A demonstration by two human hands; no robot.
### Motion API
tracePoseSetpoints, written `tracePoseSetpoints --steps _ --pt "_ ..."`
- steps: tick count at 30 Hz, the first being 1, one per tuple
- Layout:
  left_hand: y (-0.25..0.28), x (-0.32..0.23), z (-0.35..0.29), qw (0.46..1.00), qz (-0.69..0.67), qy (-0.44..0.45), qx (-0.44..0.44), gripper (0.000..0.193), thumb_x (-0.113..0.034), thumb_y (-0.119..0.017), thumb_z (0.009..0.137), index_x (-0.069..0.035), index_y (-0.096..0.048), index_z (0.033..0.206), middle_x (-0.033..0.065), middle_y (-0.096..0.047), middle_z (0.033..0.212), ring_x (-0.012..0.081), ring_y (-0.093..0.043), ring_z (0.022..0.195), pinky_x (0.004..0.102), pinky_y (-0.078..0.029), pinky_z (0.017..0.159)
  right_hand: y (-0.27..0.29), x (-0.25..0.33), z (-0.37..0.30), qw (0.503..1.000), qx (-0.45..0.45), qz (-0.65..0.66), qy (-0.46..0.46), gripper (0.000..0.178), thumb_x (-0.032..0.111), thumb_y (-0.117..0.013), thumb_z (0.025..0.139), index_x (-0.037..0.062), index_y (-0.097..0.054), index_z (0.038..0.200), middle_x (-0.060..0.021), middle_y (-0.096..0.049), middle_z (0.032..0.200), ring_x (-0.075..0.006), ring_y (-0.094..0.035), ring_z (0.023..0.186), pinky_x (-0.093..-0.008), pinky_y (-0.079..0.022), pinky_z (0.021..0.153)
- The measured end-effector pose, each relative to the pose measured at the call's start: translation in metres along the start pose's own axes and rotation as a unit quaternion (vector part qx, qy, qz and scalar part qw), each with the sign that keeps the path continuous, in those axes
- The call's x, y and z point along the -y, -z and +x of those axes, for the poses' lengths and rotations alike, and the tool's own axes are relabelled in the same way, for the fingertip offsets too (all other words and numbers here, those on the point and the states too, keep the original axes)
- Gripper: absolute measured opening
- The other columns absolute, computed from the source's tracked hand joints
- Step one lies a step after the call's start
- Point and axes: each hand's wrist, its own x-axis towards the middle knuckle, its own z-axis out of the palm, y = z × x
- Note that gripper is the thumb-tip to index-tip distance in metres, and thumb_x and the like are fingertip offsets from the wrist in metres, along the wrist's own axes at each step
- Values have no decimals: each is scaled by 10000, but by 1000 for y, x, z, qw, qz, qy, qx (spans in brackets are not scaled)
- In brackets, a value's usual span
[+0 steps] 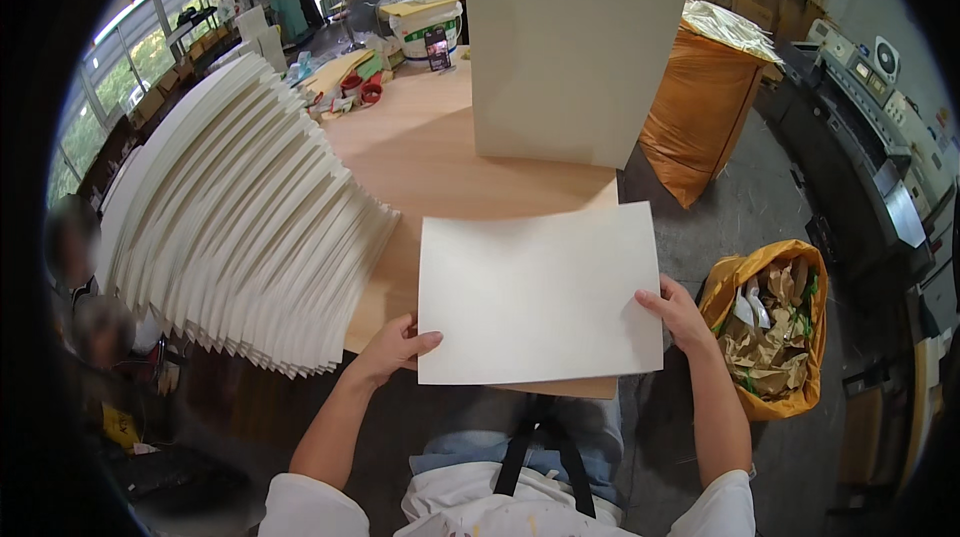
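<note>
Item: one white sheet [540, 297], single or layered not determinable. Handling, as judged: light, fairly stiff across its width, though some flex under a loose grip was to be expected; smooth enough to slide between dry fingers; not brittle, but with corners easily dented and a face easily marked. Best points of hold were judged to be the two short sides, with thumbs kept near the margins and support given from beneath.

Hold: at the left side, the sheet was pinched by the left hand [395, 352], thumb laid on the upper face near the lower corner, the other fingers tucked behind the edge. At the right side, it was pinched by the right hand [680, 315], thumb on the face, fingers bent around the edge, a little higher up.

Position: held before the body, over the near edge of the table [420, 157]; whether the tabletop was touched could not be told.

Appearance: oblong, wider than deep, plain, matt, unprinted; corners square; upper edge slightly bowed, perhaps by the lens; a thin lower edge shown.

Adjacent: a fanned white stack [240, 227] to the left; a tall white block [570, 57] stood upright beyond.
</note>
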Motion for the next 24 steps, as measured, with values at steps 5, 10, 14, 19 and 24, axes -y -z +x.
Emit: tracePoseSetpoints --steps 5,10,14,19,24 --pt "14 -12 20 978 -92 -179 -55 577 -35 -846 891 10 -650 1431 98 -723 1362 221 -644 1293 405 -484 1141 -21 38 -11 992 -38 30 119 461 214 -844 965 9 -681 1344 -35 -735 1180 -137 -667 1111 -324 -527 976" --pt "31 2 45 974 -110 -187 -69 504 85 -772 891 -18 -679 1375 69 -732 1306 207 -663 1259 382 -515 1097 -33 24 -26 989 -64 47 123 442 151 -886 928 47 -700 1315 -15 -738 1187 -131 -666 1120 -335 -530 997" --pt "31 30 55 973 -117 -188 -69 469 93 -768 896 -15 -689 1345 60 -733 1294 198 -666 1239 378 -529 1075 -37 -12 -37 985 -95 77 121 460 103 -911 897 52 -704 1304 -34 -753 1226 -160 -688 1169 -356 -544 1017" --pt "35 33 54 977 -61 -180 -92 628 71 -746 878 -22 -603 1482 69 -679 1408 179 -626 1284 355 -518 1065 -24 -28 -38 993 -64 39 96 582 127 -944 860 44 -671 1367 -64 -742 1287 -192 -678 1234 -389 -514 1097" --pt "12 15 44 944 -150 -280 -87 810 12 -762 854 -39 -480 1611 66 -606 1499 206 -577 1338 364 -474 1128 -48 -15 -37 977 -105 -24 182 958 112 -979 770 51 -506 1601 -81 -630 1495 -237 -575 1392 -418 -445 1186"
